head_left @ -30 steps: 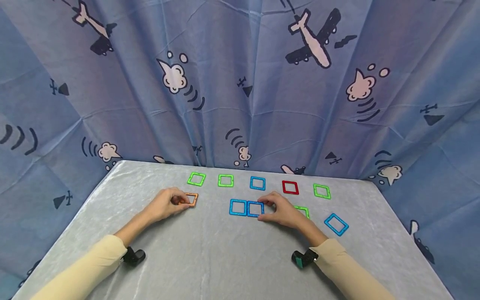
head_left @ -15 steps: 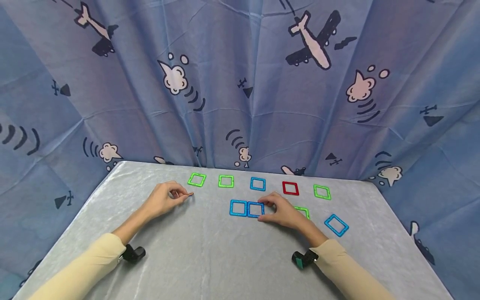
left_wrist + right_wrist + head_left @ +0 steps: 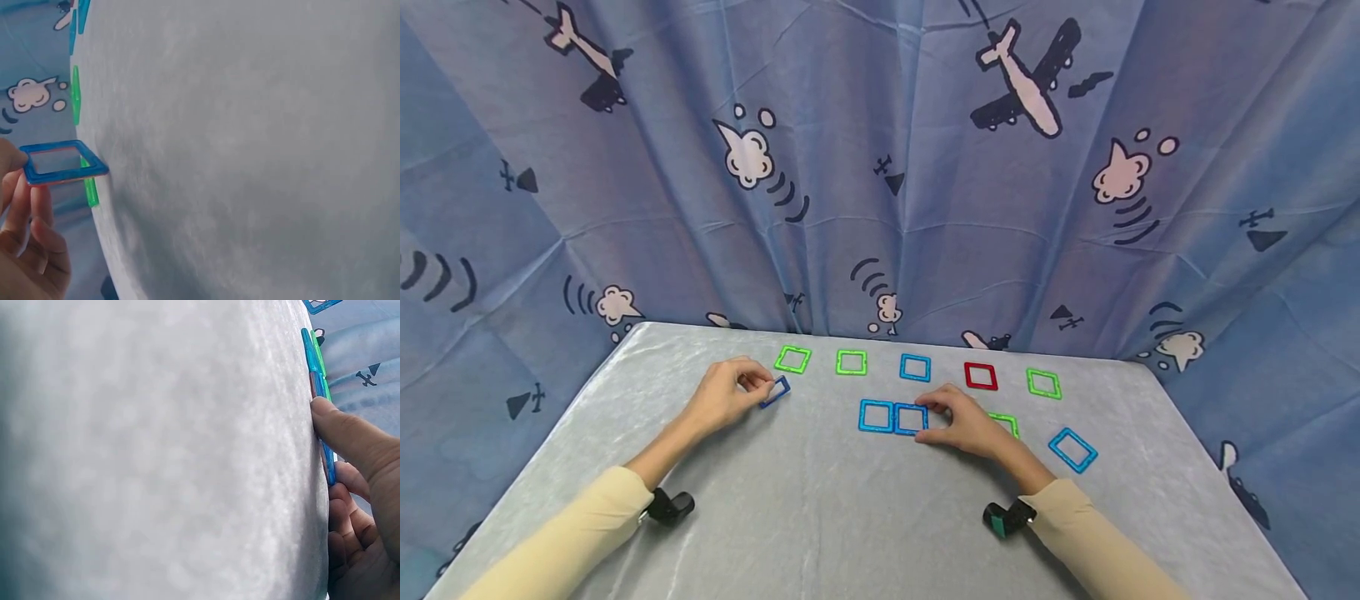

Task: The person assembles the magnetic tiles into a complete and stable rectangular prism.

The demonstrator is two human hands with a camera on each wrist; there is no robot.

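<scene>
My left hand (image 3: pixel 727 395) pinches a square magnetic tile frame (image 3: pixel 777 392) by one edge, tilted above the table. In the left wrist view that tile frame (image 3: pixel 65 164) is blue on top with an orange-red layer along its underside. On the table, two blue square tile frames lie edge to edge, the left one (image 3: pixel 862 415) and the right one (image 3: pixel 912 432). My right hand (image 3: pixel 964 422) holds the right one between thumb and fingers at its right side. A reddish layer shows beneath the blue frame (image 3: pixel 329 469) in the right wrist view.
Along the back lie green (image 3: pixel 793 371), green (image 3: pixel 852 372), blue (image 3: pixel 915 380), red (image 3: pixel 981 387) and green (image 3: pixel 1044 394) frames. Another green frame (image 3: pixel 1017 425) is partly behind the right hand; a blue one (image 3: pixel 1072 450) lies right. A patterned curtain (image 3: pixel 850 167) hangs behind the table.
My left hand has lifted the tile frame and turned it over, from its orange face through edge-on to its blue face. The right hand stays on the right blue frame.
</scene>
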